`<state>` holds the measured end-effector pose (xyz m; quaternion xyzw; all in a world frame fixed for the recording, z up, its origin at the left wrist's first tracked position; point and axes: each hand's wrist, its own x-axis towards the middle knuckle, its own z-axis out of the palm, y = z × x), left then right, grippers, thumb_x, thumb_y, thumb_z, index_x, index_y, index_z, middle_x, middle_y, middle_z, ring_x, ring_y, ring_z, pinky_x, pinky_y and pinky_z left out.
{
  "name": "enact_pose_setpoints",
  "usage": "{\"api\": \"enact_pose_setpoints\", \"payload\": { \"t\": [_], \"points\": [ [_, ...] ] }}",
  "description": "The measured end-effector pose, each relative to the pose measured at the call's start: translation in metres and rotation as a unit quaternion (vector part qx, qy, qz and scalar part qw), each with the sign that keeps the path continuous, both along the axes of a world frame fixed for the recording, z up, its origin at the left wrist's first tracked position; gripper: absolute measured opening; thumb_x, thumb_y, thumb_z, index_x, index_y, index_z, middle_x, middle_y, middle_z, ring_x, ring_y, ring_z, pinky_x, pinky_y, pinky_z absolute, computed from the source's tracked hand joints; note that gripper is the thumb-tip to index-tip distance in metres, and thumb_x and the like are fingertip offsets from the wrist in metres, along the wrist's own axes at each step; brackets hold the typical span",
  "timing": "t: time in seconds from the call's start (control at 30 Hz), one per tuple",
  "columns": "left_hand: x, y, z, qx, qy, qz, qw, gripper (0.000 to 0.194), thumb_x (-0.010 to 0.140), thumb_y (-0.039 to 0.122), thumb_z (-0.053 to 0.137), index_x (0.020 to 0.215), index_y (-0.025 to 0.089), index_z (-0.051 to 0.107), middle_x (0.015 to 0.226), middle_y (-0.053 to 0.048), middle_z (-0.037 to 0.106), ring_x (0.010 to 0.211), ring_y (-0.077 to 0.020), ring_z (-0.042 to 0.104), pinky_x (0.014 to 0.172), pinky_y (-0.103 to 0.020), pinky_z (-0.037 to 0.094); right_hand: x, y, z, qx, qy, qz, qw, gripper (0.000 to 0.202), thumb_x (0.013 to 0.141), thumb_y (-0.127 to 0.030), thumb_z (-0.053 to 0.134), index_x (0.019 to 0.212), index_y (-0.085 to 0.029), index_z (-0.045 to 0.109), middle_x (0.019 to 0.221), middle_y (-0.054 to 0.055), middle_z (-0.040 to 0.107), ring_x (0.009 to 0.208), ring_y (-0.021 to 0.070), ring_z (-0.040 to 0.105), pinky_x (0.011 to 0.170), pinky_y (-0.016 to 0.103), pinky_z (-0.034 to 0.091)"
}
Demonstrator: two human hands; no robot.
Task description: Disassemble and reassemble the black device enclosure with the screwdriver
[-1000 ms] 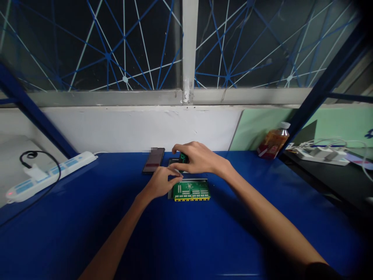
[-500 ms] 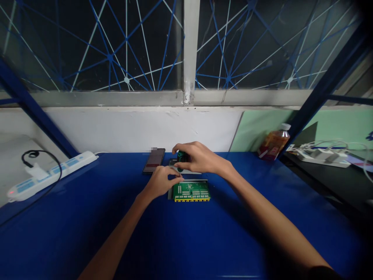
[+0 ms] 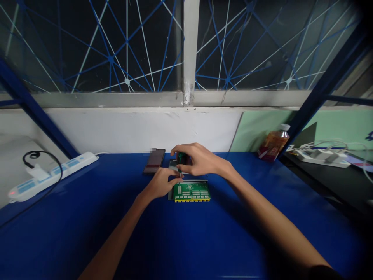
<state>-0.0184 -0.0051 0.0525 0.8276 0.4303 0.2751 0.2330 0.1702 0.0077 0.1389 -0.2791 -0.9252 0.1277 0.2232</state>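
The right hand (image 3: 201,160) has its grip closed around the green and black handle of a screwdriver (image 3: 180,158), held upright with its thin shaft pointing down. The left hand (image 3: 159,183) brings thumb and finger close around the low end of that shaft; whether this grip is clamped on it or slightly apart, I cannot tell. Just below these fingertips lies a green circuit board (image 3: 194,190), flat on the blue bench (image 3: 186,241), with a row of yellow-edged connectors along its near side. Grey metal of a casing (image 3: 170,194) shows at the board's left and far edges; whether the board sits inside it or on top is unclear. A phone (image 3: 154,160) lies beyond the left hand, and a flat grey piece (image 3: 172,164) is partly hidden behind the fingers. At the back right, a capped bottle (image 3: 273,145) with a dark red label leans, orange-brown contents showing; its fill level cannot be told. At the left, a white power strip (image 3: 68,166) holds a white plug (image 3: 38,173) with a black cord.
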Motion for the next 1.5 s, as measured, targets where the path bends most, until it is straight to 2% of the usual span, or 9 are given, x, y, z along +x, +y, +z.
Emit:
{"api": "enact_pose_setpoints", "payload": {
  "t": [0.2, 0.33, 0.47, 0.7, 0.87, 1.1, 1.3, 1.5],
  "points": [
    [0.000, 0.000, -0.001, 0.002, 0.003, 0.015, 1.000, 0.018, 0.079, 0.028, 0.060, 0.087, 0.018, 0.074, 0.091, -0.005, 0.074, 0.086, -0.0225, 0.067, 0.078, -0.030, 0.049, -0.003, 0.002, -0.004, 0.013, 0.000, 0.002, 1.000, 0.030, 0.079, -0.023, 0.051, 0.108, -0.017, 0.056, 0.081, 0.004, 0.062, 0.064, 0.0132, 0.049, 0.057, 0.027, 0.030],
    [0.000, 0.002, -0.004, 0.023, -0.007, 0.030, 0.999, 0.015, 0.077, 0.029, 0.063, 0.079, 0.018, 0.073, 0.087, -0.004, 0.074, 0.083, -0.0214, 0.067, 0.077, -0.030, 0.049, -0.005, 0.001, -0.005, 0.053, -0.016, -0.030, 0.998, 0.028, 0.083, -0.033, 0.053, 0.105, -0.017, 0.057, 0.076, 0.004, 0.061, 0.064, 0.0143, 0.049, 0.058, 0.028, 0.029],
    [0.000, 0.001, -0.003, 0.022, -0.007, 0.026, 0.999, 0.015, 0.078, 0.026, 0.060, 0.079, 0.020, 0.074, 0.084, -0.003, 0.074, 0.082, -0.0207, 0.068, 0.077, -0.030, 0.050, -0.004, 0.001, -0.004, 0.060, -0.029, -0.051, 0.996, 0.034, 0.083, -0.045, 0.053, 0.103, -0.017, 0.058, 0.075, 0.005, 0.061, 0.063, 0.0153, 0.048, 0.058, 0.029, 0.027],
    [0.000, 0.001, -0.001, 0.010, -0.015, 0.020, 1.000, 0.016, 0.076, 0.023, 0.059, 0.082, 0.019, 0.073, 0.088, -0.004, 0.074, 0.085, -0.0214, 0.067, 0.079, -0.031, 0.050, 0.002, -0.005, 0.005, 0.032, -0.008, -0.021, 0.999, 0.032, 0.078, -0.031, 0.054, 0.107, -0.020, 0.056, 0.089, 0.004, 0.063, 0.067, 0.0144, 0.050, 0.060, 0.028, 0.029],
    [-0.002, 0.001, -0.001, -0.001, -0.021, 0.009, 1.000, 0.017, 0.077, 0.025, 0.058, 0.083, 0.019, 0.073, 0.088, -0.004, 0.074, 0.084, -0.0204, 0.067, 0.079, -0.030, 0.050, 0.002, -0.004, 0.004, 0.019, -0.018, -0.010, 1.000, 0.032, 0.076, -0.024, 0.051, 0.107, -0.020, 0.057, 0.086, 0.003, 0.064, 0.069, 0.0150, 0.051, 0.060, 0.028, 0.030],
    [-0.001, 0.000, -0.001, 0.015, -0.011, 0.029, 0.999, 0.016, 0.076, 0.029, 0.062, 0.078, 0.019, 0.074, 0.086, -0.004, 0.074, 0.081, -0.0214, 0.068, 0.076, -0.031, 0.051, -0.002, 0.000, 0.000, 0.029, -0.017, -0.014, 0.999, 0.023, 0.080, -0.029, 0.054, 0.099, -0.018, 0.060, 0.081, 0.004, 0.063, 0.068, 0.0148, 0.051, 0.059, 0.028, 0.029],
    [-0.001, 0.000, -0.003, 0.017, -0.009, 0.035, 0.999, 0.016, 0.077, 0.029, 0.060, 0.080, 0.020, 0.074, 0.084, -0.003, 0.074, 0.081, -0.0216, 0.068, 0.076, -0.030, 0.051, -0.004, -0.003, 0.000, 0.043, -0.022, -0.037, 0.998, 0.033, 0.083, -0.045, 0.052, 0.100, -0.018, 0.060, 0.078, 0.005, 0.062, 0.065, 0.0153, 0.049, 0.059, 0.029, 0.028],
    [-0.001, 0.000, -0.001, 0.013, -0.010, 0.019, 1.000, 0.017, 0.078, 0.024, 0.059, 0.084, 0.019, 0.074, 0.089, -0.004, 0.074, 0.085, -0.0217, 0.068, 0.077, -0.031, 0.050, 0.001, -0.003, 0.006, 0.029, -0.016, -0.017, 0.999, 0.027, 0.079, -0.030, 0.053, 0.104, -0.019, 0.058, 0.089, 0.004, 0.063, 0.066, 0.0141, 0.050, 0.059, 0.028, 0.029]
  ]
}}
